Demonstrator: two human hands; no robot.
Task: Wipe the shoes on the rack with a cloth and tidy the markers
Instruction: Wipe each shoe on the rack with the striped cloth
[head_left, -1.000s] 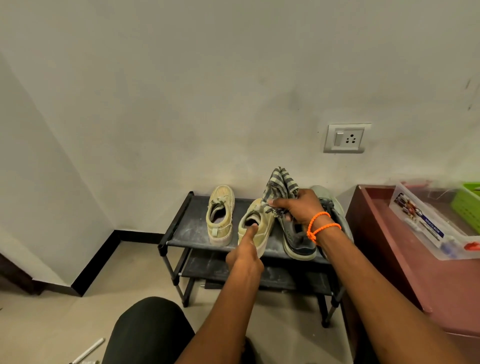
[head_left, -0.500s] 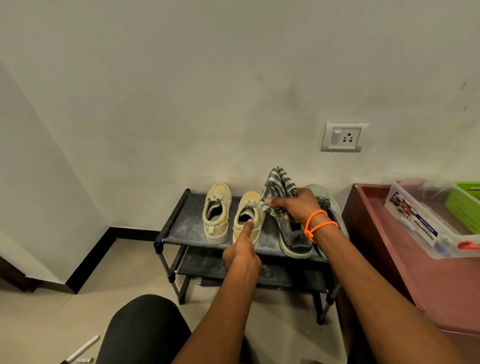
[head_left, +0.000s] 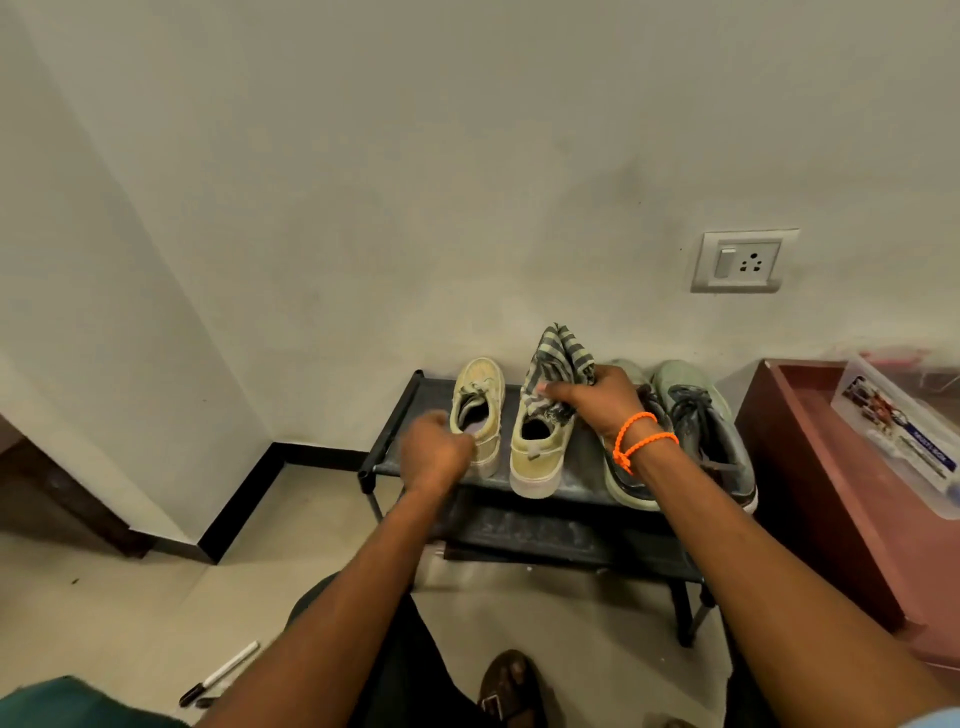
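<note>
From the head camera, I see a black shoe rack (head_left: 395, 415) against the wall with two tan shoes and two grey ones on its top shelf; my right hand (head_left: 597, 400) grips a striped cloth (head_left: 556, 358) bunched over the second tan shoe (head_left: 537, 457), so I judge the shoe-wiping step is under way. My left hand (head_left: 436, 452) is blurred at the heel of the first tan shoe (head_left: 480, 384) — I cannot tell whether it grips — and next it needs to steady a shoe while the cloth rubs; a marker (head_left: 221, 675) lies on the floor, not yet tidied.
</note>
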